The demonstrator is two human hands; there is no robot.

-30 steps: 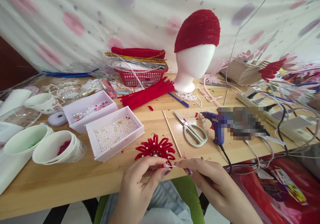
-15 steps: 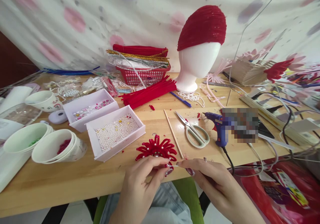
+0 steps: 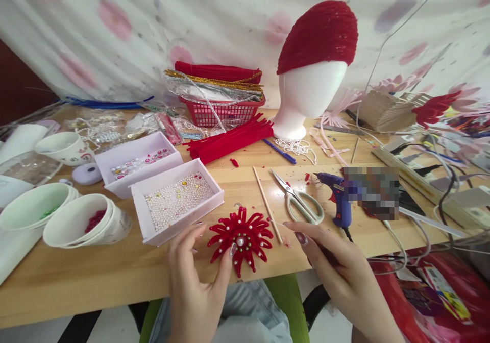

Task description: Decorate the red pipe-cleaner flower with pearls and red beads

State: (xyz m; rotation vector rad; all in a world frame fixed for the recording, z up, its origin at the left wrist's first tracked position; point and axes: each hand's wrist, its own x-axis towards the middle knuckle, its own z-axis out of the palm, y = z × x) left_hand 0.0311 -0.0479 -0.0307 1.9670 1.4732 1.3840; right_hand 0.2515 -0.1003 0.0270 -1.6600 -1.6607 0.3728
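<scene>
A red fuzzy flower [image 3: 225, 235] lies on the table edge in front of me. White pearls tip its petals, and a large pearl ringed by small green and white beads sits at its centre. My left hand [image 3: 197, 271] is open at its left side, the thumb over the lower petals and the fingers spread apart. Whether the thumb presses on the flower I cannot tell. To the right of the flower, my right hand [image 3: 333, 261] pinches a thin pale stick [image 3: 280, 223] between thumb and forefinger, its tip pointing left towards the petals.
Near the flower lie a wooden stick [image 3: 267, 205], scissors [image 3: 304, 205] and a blue glue gun [image 3: 339, 192]. A box of pearls [image 3: 209, 205] and paper cups [image 3: 122, 225] stand left. Behind are red pipe cleaners [image 3: 233, 141] and a foam head [image 3: 312, 93] with a red cap.
My hands have moved apart; before, they met over the flower with the thin stick between them. The left fingers have opened, and the right hand has drawn the stick to the right.
</scene>
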